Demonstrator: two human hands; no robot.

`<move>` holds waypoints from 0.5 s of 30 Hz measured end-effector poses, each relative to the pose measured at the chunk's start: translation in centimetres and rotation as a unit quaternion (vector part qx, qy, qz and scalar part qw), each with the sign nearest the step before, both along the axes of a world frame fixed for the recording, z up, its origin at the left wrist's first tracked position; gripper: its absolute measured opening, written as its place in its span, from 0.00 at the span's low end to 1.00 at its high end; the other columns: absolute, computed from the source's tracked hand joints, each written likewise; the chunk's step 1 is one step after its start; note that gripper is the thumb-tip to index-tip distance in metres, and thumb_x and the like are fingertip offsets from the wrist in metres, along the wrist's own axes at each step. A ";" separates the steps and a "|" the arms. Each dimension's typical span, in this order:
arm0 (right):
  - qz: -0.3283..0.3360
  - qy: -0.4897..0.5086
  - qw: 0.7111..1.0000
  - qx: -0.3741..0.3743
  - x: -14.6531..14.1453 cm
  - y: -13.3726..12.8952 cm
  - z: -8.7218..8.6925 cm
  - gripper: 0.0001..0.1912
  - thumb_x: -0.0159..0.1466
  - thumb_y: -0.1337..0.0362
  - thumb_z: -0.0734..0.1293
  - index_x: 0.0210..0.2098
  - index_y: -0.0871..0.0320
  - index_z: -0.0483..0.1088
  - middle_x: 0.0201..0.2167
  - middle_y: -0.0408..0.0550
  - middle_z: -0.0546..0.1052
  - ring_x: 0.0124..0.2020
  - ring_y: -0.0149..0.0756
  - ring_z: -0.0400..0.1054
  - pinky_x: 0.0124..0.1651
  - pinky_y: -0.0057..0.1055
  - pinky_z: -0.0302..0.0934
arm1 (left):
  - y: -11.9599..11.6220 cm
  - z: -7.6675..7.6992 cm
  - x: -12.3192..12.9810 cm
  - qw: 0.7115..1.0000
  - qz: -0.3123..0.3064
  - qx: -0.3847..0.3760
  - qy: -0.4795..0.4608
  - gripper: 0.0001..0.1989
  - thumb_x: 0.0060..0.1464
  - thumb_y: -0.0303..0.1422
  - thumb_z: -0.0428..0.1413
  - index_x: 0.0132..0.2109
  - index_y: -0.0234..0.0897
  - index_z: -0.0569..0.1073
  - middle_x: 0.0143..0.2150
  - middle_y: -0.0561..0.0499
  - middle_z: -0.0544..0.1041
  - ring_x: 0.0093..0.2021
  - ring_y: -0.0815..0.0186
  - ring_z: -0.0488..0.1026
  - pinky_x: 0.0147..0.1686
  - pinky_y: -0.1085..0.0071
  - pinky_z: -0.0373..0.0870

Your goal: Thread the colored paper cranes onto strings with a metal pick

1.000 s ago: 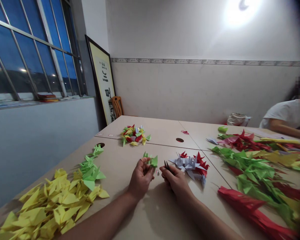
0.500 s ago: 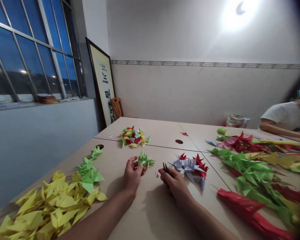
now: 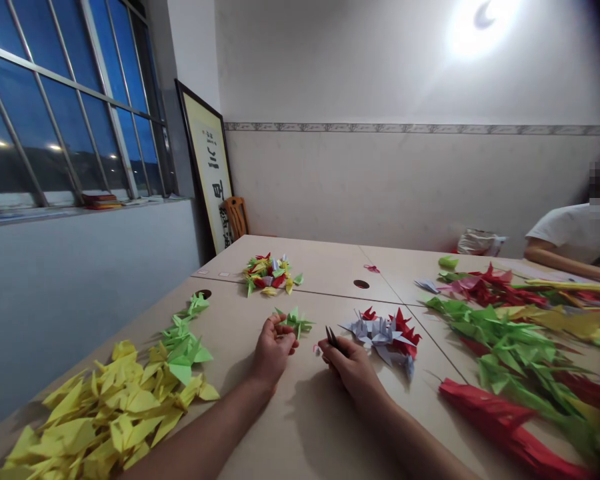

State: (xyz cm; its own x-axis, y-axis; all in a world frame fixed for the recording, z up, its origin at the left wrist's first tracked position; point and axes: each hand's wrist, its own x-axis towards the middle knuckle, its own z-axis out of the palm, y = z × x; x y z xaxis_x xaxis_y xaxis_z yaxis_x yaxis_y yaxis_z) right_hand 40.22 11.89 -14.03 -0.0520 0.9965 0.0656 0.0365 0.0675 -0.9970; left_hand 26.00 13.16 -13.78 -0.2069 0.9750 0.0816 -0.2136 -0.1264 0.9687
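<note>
My left hand (image 3: pixel 274 350) sits low over the beige table (image 3: pixel 320 407), its fingertips on a small green paper crane (image 3: pixel 294 322). My right hand (image 3: pixel 351 368) pinches a small black pointed tool (image 3: pixel 332 337), possibly tweezers. Its tips point up and away from me. A tiny red-and-white paper scrap (image 3: pixel 315 349) lies between my hands. Grey paper cranes with red ones (image 3: pixel 380 332) lie just beyond my right hand.
Yellow paper cranes (image 3: pixel 115 417) and green ones (image 3: pixel 185 350) are heaped at left. A mixed pile (image 3: pixel 269 275) lies farther along the table. Long strands of red, green and yellow cranes (image 3: pixel 510 347) cover the right side. A co-worker in a white shirt (image 3: pixel 575 233) sits at far right.
My left hand has lowered toward the table and shifted left, taking the green crane with it. My right hand has barely moved, and the view has tilted slightly.
</note>
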 end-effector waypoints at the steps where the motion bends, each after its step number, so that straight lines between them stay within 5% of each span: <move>1: 0.002 -0.002 1.000 0.003 0.0 0.0 0.0 0.13 0.51 0.55 0.64 0.23 0.60 0.66 0.14 0.36 0.60 0.13 0.22 0.49 0.14 0.21 0.42 | 0.1 -0.2 0.0 1.000 -0.002 0.009 0.010 0.17 0.39 0.26 0.53 0.41 0.36 0.63 0.27 0.57 0.65 0.21 0.75 0.66 0.21 0.79 0.60; 15: 0.027 -0.033 0.999 0.001 0.2 -0.4 0.4 0.13 0.51 0.54 0.64 0.24 0.60 0.67 0.15 0.37 0.61 0.14 0.24 0.51 0.16 0.22 0.44 | -0.5 -0.3 0.2 0.976 0.017 0.063 0.210 0.08 0.40 0.25 0.50 0.33 0.34 0.67 0.21 0.58 0.61 0.23 0.73 0.59 0.25 0.77 0.59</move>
